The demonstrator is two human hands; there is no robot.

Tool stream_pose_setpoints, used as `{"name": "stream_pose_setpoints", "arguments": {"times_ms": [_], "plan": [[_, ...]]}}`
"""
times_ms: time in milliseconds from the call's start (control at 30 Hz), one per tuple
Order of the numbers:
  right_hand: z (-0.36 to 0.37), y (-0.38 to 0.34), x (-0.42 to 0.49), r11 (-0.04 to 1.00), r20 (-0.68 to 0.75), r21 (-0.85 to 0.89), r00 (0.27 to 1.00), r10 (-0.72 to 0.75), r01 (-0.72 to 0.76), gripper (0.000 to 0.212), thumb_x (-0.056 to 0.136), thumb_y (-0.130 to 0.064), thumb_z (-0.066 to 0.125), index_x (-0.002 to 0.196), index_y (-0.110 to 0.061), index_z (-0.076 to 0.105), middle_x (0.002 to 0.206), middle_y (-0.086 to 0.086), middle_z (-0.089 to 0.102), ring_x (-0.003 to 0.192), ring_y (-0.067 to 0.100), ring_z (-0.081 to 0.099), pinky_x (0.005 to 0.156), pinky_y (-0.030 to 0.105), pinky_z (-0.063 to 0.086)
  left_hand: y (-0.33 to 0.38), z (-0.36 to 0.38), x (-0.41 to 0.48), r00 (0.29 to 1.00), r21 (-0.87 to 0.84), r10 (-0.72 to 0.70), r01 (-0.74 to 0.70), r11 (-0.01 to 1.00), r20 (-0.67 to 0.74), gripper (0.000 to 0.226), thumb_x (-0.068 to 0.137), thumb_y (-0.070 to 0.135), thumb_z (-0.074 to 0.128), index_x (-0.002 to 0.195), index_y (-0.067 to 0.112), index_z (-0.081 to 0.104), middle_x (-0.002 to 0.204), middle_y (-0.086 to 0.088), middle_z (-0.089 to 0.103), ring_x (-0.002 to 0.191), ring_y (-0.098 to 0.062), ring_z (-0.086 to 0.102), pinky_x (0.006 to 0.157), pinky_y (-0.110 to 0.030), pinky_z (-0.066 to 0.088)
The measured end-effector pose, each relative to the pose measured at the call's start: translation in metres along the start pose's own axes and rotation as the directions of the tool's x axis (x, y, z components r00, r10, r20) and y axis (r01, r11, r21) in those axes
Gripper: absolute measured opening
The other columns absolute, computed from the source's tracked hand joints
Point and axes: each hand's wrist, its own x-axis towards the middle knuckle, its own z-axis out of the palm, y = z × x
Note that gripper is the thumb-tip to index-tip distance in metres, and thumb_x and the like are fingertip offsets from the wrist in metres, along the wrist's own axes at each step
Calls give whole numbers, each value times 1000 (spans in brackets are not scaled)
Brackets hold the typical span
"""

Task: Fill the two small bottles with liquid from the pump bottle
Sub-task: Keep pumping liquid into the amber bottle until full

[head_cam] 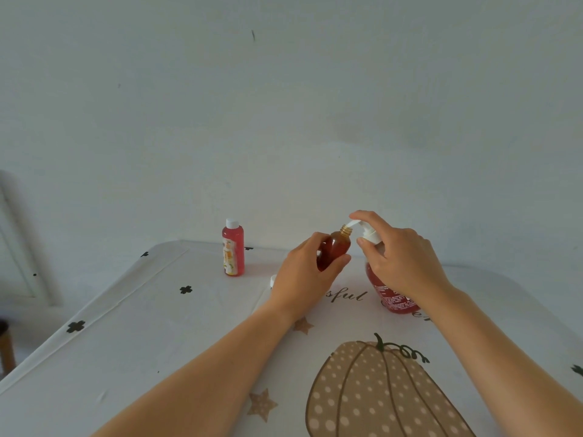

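My left hand (307, 272) holds a small amber bottle (336, 247) tilted, its open threaded neck right under the white spout of the pump bottle. The pump bottle (386, 294) is red, stands on the table, and is partly hidden by my right hand (400, 257), whose fingers rest on the white pump head (367, 231). The amber bottle looks filled with reddish liquid. A second small bottle (233, 249), red with a white cap and a label, stands upright to the left at the table's far edge.
A white cap (273, 280) peeks out behind my left wrist. The table (142, 342) wears a white cloth printed with a pumpkin, stars and clovers. A pale wall rises right behind the table's far edge.
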Motion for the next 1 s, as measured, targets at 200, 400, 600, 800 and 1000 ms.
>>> {"name": "stream_pose_setpoints", "arguments": {"times_ms": [200, 400, 600, 800, 1000], "plan": [[-1, 2, 2, 1000, -5, -2, 1000, 7, -7, 32, 107, -33, 58, 135, -44, 48, 67, -9, 63, 59, 9, 60, 65, 39, 58, 2, 0, -1, 1000, 15, 7, -7, 1000, 22, 31, 98, 54, 71, 121, 35, 61, 107, 15, 69, 94, -7, 68, 76, -24, 56], [0, 0, 2, 1000, -2, -11, 1000, 4, -4, 32, 107, -32, 57, 136, -42, 48, 67, -11, 62, 60, 8, 60, 67, 39, 58, 1, 0, -1, 1000, 7, 4, -4, 1000, 17, 32, 99, 53, 71, 121, 33, 61, 105, 15, 69, 87, -9, 68, 76, -31, 60], [-1, -1, 2, 1000, -8, -13, 1000, 4, -4, 31, 107, -32, 57, 135, -42, 51, 64, -11, 61, 59, 7, 59, 65, 36, 56, 3, 0, -2, 1000, 9, 0, -1, 1000, 23, 33, 99, 53, 71, 124, 33, 62, 107, 16, 69, 92, -5, 68, 75, -23, 55], [-2, 0, 1, 1000, -2, -16, 1000, 13, -13, 30, 107, -32, 57, 135, -43, 51, 67, -10, 64, 60, 9, 62, 67, 36, 56, 3, 0, -3, 1000, 22, 0, 0, 1000, 27, 35, 99, 54, 71, 126, 33, 62, 109, 14, 70, 95, -5, 68, 79, -26, 58], [-1, -1, 1, 1000, -23, -15, 1000, 8, -9, 30, 106, -32, 58, 133, -43, 50, 63, -10, 62, 58, 9, 60, 65, 38, 58, 4, 0, -2, 1000, 17, 2, -2, 1000, 24, 35, 98, 54, 71, 125, 32, 62, 109, 14, 70, 95, -5, 67, 76, -22, 54]]}}
